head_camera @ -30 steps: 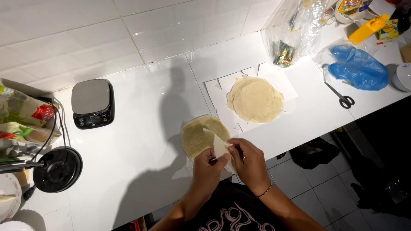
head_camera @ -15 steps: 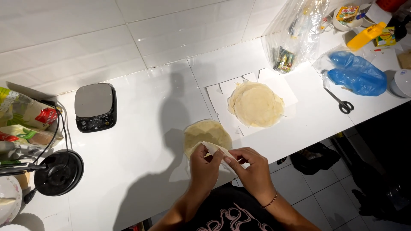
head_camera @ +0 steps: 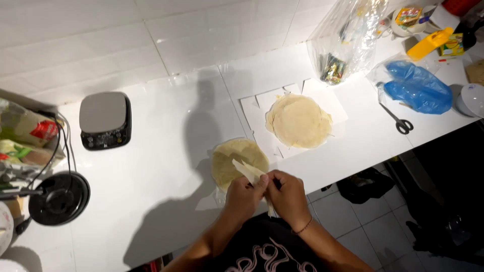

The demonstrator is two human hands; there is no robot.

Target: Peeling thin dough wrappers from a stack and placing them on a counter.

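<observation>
- Left hand point(head_camera: 243, 197) and right hand point(head_camera: 288, 194) meet at the near edge of the white table point(head_camera: 166, 166), knuckles almost touching.
- Both sets of fingers are pinched closed on a folded white paper sheet point(head_camera: 248, 172); its upper end sticks out up-left over the flatbread, another bit hangs below the hands.
- Round flatbread point(head_camera: 237, 160) lies flat on the table just beyond the hands, near the near edge, partly covered by the paper.
- Stack of flatbreads point(head_camera: 299, 121) sits on white paper squares point(head_camera: 259, 108) further back and to the right, apart from the single one.
- Kitchen scale point(head_camera: 106, 120) sits toward the left, near the back wall.
- Black round appliance point(head_camera: 59, 197) with a cord sits at the left edge, food packets point(head_camera: 22, 133) behind it.
- Scissors point(head_camera: 398, 120) lie right of the stack; blue plastic bag point(head_camera: 417, 89) just behind them.
- Clear plastic bag point(head_camera: 348, 40) stands at the back right corner; yellow bottle point(head_camera: 429, 43) beside it.
- Thin bracelet point(head_camera: 303, 227) on right wrist.
</observation>
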